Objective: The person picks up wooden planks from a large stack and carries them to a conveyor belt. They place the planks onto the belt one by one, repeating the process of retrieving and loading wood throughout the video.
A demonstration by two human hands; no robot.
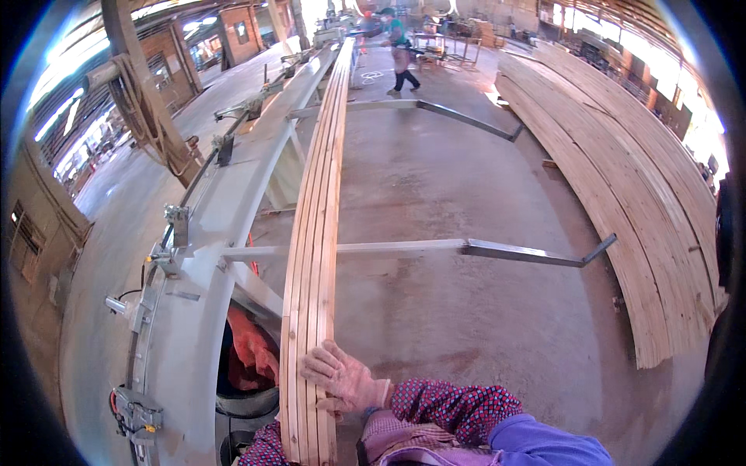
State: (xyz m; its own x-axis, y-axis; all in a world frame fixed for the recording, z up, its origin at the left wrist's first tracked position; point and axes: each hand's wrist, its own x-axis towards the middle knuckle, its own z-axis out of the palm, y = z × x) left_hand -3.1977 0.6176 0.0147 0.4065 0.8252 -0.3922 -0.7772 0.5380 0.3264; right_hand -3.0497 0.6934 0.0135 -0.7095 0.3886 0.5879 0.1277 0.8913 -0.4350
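Observation:
Several long, narrow wooden boards [315,233] lie side by side as a bundle, running from the lower edge far ahead of me. My right hand [342,378], in a pale pinkish work glove, rests against the right side of their near end. Its fingers lie stretched across the top of the boards, and the thumb is apart from them. A patterned sleeve covers that forearm. My left hand is hidden; only a bit of its patterned sleeve [263,448] shows left of the boards at the lower edge.
A long metal machine frame [186,326] runs along the left, with metal support arms [388,248] crossing under the boards. A dark bin [249,404] holds red-orange cloth. Stacked planks [614,179] lie at right. A person [400,50] stands far ahead.

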